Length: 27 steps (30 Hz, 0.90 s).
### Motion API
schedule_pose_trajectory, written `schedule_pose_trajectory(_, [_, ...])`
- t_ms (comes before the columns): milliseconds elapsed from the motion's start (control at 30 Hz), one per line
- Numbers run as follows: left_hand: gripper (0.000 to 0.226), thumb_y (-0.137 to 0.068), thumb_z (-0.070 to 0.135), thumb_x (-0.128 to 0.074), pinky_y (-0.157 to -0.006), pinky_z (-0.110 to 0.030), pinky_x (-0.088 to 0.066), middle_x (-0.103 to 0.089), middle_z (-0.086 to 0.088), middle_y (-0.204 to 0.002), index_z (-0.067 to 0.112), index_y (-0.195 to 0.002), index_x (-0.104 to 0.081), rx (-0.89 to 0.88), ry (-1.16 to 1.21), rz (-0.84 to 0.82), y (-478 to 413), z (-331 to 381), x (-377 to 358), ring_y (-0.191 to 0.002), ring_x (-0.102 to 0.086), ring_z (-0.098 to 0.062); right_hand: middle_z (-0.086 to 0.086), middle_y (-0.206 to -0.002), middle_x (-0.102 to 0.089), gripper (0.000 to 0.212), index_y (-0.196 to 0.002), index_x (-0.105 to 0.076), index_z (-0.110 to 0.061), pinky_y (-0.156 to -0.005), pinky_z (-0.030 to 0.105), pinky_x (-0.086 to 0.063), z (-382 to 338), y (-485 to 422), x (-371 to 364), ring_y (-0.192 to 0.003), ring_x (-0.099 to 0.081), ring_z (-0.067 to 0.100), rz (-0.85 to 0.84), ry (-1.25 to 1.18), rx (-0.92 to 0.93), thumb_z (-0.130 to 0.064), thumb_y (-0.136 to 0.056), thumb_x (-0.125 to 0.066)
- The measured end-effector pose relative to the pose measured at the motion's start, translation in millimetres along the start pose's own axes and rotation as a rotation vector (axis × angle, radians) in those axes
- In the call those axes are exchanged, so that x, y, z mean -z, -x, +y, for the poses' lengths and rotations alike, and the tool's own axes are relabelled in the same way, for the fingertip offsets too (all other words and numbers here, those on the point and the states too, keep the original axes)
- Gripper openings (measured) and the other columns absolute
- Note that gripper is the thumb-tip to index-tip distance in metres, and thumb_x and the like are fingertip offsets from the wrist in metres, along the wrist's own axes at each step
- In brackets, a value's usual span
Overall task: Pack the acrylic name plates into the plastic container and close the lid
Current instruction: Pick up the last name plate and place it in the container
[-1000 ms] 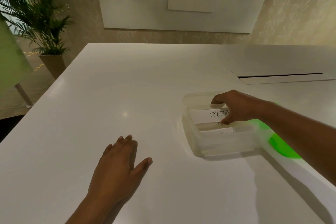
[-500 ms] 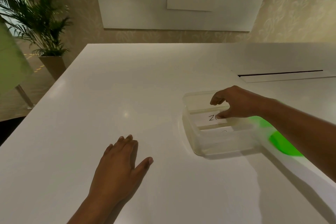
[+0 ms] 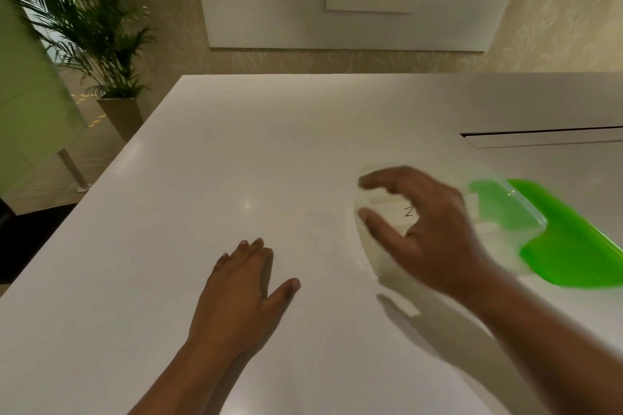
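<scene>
The left hand (image 3: 242, 283) lies flat on the table (image 3: 202, 178), fingers together. The right hand (image 3: 424, 229), blurred, hangs spread above the box (image 3: 372, 253), holding nothing.

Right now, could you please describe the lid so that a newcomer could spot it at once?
On the white table, look right, where the right hand is over a clear plastic container. The lid lies flat just right of it, the only bright green thing there.
</scene>
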<state>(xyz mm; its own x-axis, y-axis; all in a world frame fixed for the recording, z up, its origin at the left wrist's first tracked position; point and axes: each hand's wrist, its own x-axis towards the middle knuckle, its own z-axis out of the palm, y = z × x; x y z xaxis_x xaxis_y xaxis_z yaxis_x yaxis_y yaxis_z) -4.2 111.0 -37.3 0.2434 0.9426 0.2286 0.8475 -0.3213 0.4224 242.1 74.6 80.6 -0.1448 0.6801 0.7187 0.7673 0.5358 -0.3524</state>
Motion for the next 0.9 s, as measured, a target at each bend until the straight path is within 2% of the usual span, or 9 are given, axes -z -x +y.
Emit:
schedule_pose_trajectory(133, [0.081,-0.083,0.075,-0.038,-0.118,-0.032,-0.012,-0.035,0.004,-0.157,0.022,-0.143,-0.046,0.004,-0.005,-0.017,0.9,-0.1,0.3,-0.147,-0.022,-0.012,-0.006,-0.114,-0.068,0.026,-0.108,-0.067,-0.019,-0.091,0.031,-0.049,-33.3,39.4,-28.4,-0.109,-0.06,0.01,-0.22,-0.043,0.016,-0.032,-0.086,-0.065])
schedule_pose_trajectory(233, [0.082,-0.082,0.077,-0.034,-0.118,-0.033,-0.013,-0.036,0.003,-0.157,0.022,-0.142,-0.046,0.007,-0.01,-0.022,1.6,0.7,0.1,-0.146,-0.023,-0.013,-0.012,-0.131,-0.059,0.037,-0.118,-0.063,-0.027,-0.098,0.029,-0.046,-31.0,63.2,-38.9,-0.122,-0.051,0.004,-0.46,0.041,-0.054,-0.044,-0.085,-0.06])
schedule_pose_trajectory(333, [0.08,-0.083,0.076,-0.035,-0.117,-0.033,-0.013,-0.036,0.003,-0.157,0.022,-0.142,-0.045,0.008,-0.035,-0.025,1.1,2.1,-0.8,-0.146,-0.024,-0.014,-0.017,-0.155,-0.028,0.063,-0.141,-0.039,-0.035,-0.112,0.02,-0.022,-15.7,80.4,-39.9,-0.14,-0.024,0.0,-0.681,0.18,-0.115,-0.062,-0.084,-0.048])
schedule_pose_trajectory(400, [0.08,-0.085,0.075,-0.036,-0.117,-0.033,-0.013,-0.036,0.003,-0.157,0.021,-0.143,-0.044,0.005,-0.045,-0.031,0.5,2.7,-1.0,-0.146,-0.024,-0.014,-0.014,-0.16,-0.011,0.075,-0.149,-0.023,-0.032,-0.113,0.018,-0.006,-4.7,90.4,-38.3,-0.145,-0.006,0.0,-0.765,0.213,-0.141,-0.07,-0.085,-0.037])
schedule_pose_trajectory(533, [0.077,-0.086,0.071,-0.041,-0.118,-0.036,-0.015,-0.037,0.001,-0.156,0.019,-0.143,-0.044,0.015,-0.061,-0.039,1.0,4.8,0.1,-0.146,-0.026,-0.016,-0.013,-0.161,-0.002,0.077,-0.152,-0.012,-0.032,-0.113,0.017,0.007,4.7,102.9,-37.5,-0.143,0.01,-0.004,-0.792,0.181,-0.132,-0.073,-0.088,-0.023])
schedule_pose_trajectory(733, [0.073,-0.093,0.061,-0.037,-0.12,-0.039,-0.008,-0.024,-0.004,-0.162,0.015,-0.15,-0.032,0.082,-0.1,-0.086,4.7,21.1,-5.3,-0.149,-0.015,-0.02,-0.016,-0.16,-0.006,0.076,-0.151,-0.015,-0.036,-0.114,0.018,0.004,10.9,107.0,-38.9,-0.142,0.008,-0.007,-0.738,0.116,-0.151,-0.074,-0.087,-0.026])
schedule_pose_trajectory(900, [0.07,-0.095,0.058,-0.023,-0.12,-0.042,-0.008,-0.023,-0.008,-0.162,0.016,-0.15,-0.031,0.126,-0.15,-0.055,20.2,48.6,-21.3,-0.15,-0.014,-0.022,-0.014,-0.16,-0.009,0.075,-0.151,-0.014,-0.034,-0.114,0.021,0.002,10.9,108.8,-39.9,-0.144,0.004,-0.002,-0.714,0.091,-0.148,-0.072,-0.087,-0.026])
